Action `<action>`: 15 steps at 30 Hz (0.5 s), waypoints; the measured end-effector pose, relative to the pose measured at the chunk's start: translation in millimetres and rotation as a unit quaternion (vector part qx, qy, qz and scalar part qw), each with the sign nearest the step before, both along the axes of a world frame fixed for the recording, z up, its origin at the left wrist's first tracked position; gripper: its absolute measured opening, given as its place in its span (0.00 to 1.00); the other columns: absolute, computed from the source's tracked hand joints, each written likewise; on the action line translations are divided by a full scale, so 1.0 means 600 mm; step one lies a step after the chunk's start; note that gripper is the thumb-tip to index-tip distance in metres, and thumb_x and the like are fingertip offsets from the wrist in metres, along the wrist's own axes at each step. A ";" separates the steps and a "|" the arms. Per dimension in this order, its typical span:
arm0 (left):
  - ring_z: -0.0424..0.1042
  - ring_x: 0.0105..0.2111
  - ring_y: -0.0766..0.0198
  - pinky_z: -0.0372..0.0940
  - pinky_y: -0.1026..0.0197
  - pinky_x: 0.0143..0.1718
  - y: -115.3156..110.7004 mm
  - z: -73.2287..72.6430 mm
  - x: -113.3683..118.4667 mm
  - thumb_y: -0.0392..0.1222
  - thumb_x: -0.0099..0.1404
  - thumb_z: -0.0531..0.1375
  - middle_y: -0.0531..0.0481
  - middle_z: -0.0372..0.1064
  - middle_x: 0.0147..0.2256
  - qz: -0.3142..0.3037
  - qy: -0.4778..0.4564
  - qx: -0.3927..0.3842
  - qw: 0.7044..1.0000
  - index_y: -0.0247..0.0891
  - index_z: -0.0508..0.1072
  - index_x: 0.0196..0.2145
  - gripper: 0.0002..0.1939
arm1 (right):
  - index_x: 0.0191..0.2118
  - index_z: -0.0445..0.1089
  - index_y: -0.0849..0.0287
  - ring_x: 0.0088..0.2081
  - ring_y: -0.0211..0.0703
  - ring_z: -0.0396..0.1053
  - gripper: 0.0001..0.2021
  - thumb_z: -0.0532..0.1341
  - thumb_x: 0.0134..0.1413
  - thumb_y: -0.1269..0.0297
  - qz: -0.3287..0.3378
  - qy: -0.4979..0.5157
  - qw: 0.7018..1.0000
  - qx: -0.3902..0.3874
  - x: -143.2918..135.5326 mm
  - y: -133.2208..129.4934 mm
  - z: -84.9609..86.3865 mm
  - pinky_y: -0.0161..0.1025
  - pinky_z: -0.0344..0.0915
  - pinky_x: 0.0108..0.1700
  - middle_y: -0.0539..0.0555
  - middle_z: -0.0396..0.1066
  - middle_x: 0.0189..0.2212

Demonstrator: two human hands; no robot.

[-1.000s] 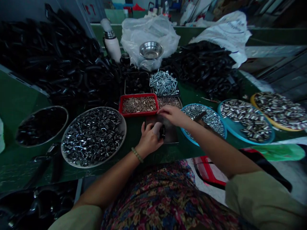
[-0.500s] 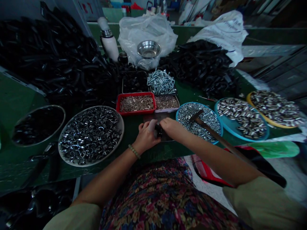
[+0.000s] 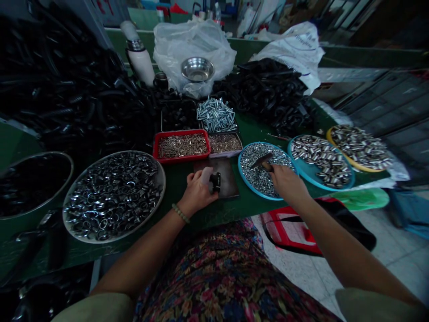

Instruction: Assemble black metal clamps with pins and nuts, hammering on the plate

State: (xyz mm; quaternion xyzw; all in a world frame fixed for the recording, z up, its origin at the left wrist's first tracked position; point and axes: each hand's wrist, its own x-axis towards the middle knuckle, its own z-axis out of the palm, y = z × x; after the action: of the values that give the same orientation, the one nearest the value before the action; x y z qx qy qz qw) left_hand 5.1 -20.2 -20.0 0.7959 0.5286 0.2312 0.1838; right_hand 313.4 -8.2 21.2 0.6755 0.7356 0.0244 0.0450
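Note:
My left hand [image 3: 197, 192], with a pale covering on its thumb and a bead bracelet at the wrist, is closed on a small black part [image 3: 217, 182]. The part's exact kind is hard to make out. It is held over the left side of a flat metal plate [image 3: 230, 176] on the green bench. My right hand [image 3: 288, 182] is closed around the handle of a hammer [image 3: 263, 159], close to its head. The hammer rests on a blue-rimmed tray [image 3: 241, 175] heaped with small shiny metal pieces; the fingers hide most of the handle.
A round tray of metal rings [image 3: 114, 197] lies to the left. Behind the plate stand a red tray of small pins [image 3: 182, 146] and a bin of screws [image 3: 217, 115]. Trays of metal cylinders [image 3: 360, 147] sit at the right. Black parts [image 3: 77, 98] are piled at the back left.
My right hand has left the black part and moved right to the hammer, closing on its handle. My left hand still holds the black part. The view has shifted slightly.

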 end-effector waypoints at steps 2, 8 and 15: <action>0.63 0.53 0.51 0.49 0.48 0.54 0.000 0.001 0.000 0.43 0.52 0.62 0.42 0.67 0.52 0.004 -0.006 -0.006 1.000 0.39 0.53 0.58 0.37 | 0.56 0.60 0.66 0.44 0.54 0.71 0.18 0.46 0.64 0.65 0.015 0.110 0.994 -0.017 -0.051 -0.014 0.017 0.46 0.66 0.43 0.67 0.69 0.47; 0.64 0.53 0.51 0.49 0.49 0.55 -0.001 0.001 0.001 0.42 0.52 0.62 0.41 0.68 0.51 0.017 -0.029 -0.019 0.999 0.38 0.52 0.58 0.38 | 0.59 0.58 0.54 0.49 0.50 0.71 0.18 0.46 0.65 0.63 0.147 0.305 0.938 -0.078 -0.169 -0.041 0.077 0.46 0.67 0.47 0.58 0.70 0.51; 0.62 0.53 0.50 0.50 0.45 0.55 -0.003 0.006 0.000 0.40 0.55 0.61 0.43 0.67 0.51 -0.018 0.003 -0.002 1.000 0.44 0.59 0.58 0.32 | 0.58 0.59 0.55 0.43 0.50 0.73 0.18 0.46 0.66 0.63 0.108 0.232 0.962 -0.094 -0.149 -0.030 0.034 0.43 0.67 0.41 0.59 0.73 0.46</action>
State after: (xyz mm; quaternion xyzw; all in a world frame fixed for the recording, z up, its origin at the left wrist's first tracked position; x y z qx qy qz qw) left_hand 4.9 -21.9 -16.6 0.8059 0.5149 0.2241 0.1879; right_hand 223.9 -26.4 41.6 0.5718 0.7934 -0.1978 -0.0662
